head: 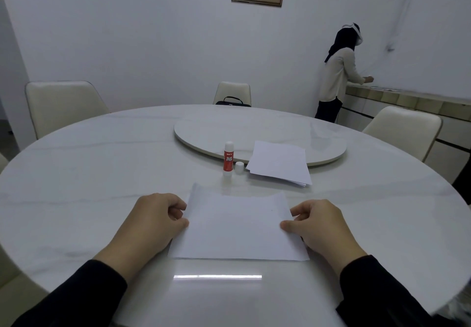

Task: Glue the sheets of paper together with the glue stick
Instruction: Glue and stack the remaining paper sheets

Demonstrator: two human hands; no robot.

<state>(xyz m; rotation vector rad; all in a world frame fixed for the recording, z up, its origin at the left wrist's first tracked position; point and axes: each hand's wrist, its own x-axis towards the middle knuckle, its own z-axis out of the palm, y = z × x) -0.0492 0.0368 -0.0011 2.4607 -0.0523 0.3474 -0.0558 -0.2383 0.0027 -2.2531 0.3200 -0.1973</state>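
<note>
A white sheet of paper (237, 227) lies on the round white table in front of me, with another sheet's edge showing under it at the far left. My left hand (153, 221) pinches its left edge. My right hand (316, 224) pinches its right edge. Beyond the sheet a red and white glue stick (228, 159) stands upright with its cap off. The small white cap (239, 167) sits just to its right. A stack of white sheets (279, 163) rests to the right of the cap, partly on the turntable.
A round turntable (260, 128) lies in the middle of the table (89, 179). Cream chairs (61, 107) stand around it, one at the far side bearing a black bag (232, 102). A person (337, 74) stands at a counter by the right wall.
</note>
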